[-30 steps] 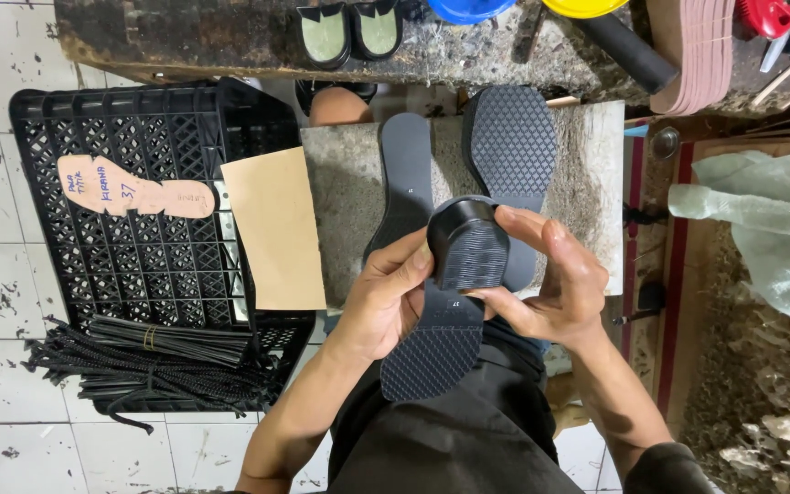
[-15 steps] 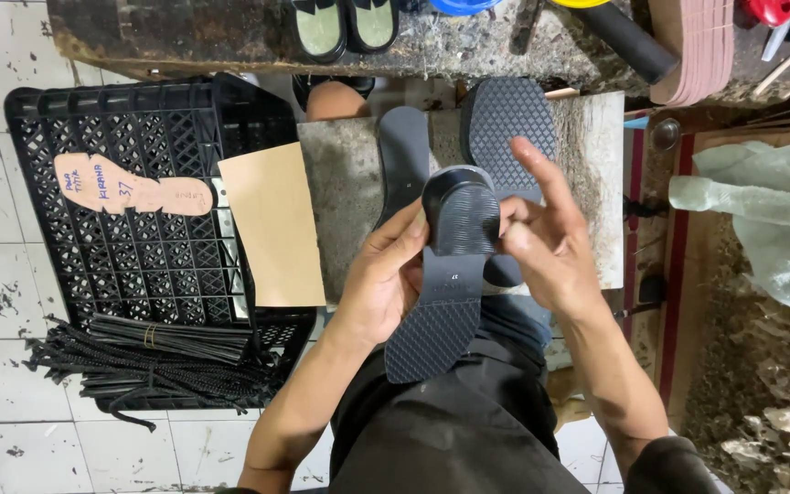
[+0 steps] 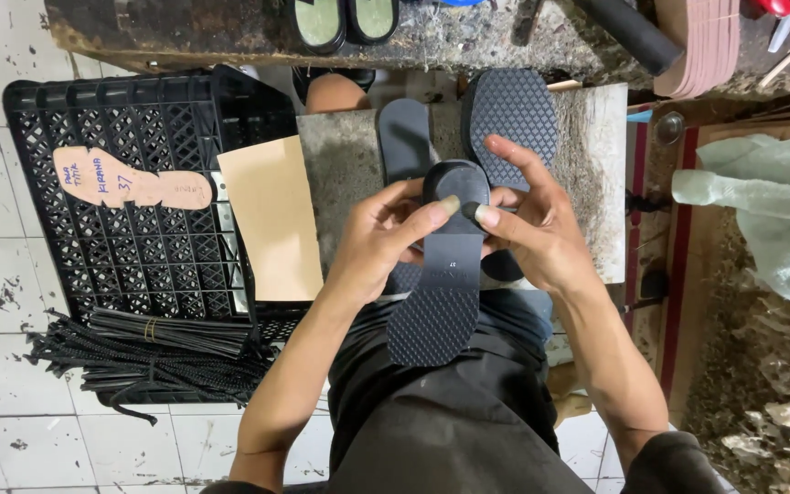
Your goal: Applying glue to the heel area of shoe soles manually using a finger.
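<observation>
A black rubber shoe sole with a raised heel block (image 3: 443, 293) is held bottom-up over my lap. My left hand (image 3: 381, 242) grips its left side, thumb pressed on the heel. My right hand (image 3: 532, 229) grips the right side of the heel, thumb tip meeting the left thumb, index finger raised. Beyond the hands, a second black textured sole (image 3: 511, 114) and a dark grey insole (image 3: 404, 137) lie on a worn grey work block (image 3: 345, 174).
A black plastic crate (image 3: 139, 229) stands at left with a tan paper sole pattern (image 3: 125, 178) and a tan card sheet (image 3: 276, 220) on it. Bundled black straps (image 3: 148, 357) lie below. A cluttered bench edge (image 3: 230, 32) runs along the top; pale cloth (image 3: 761, 220) lies at right.
The sole has turned more upright in my lap and both thumbs have closed together on the heel block. My right fingers have shifted from wrapping the sole to pinching the heel.
</observation>
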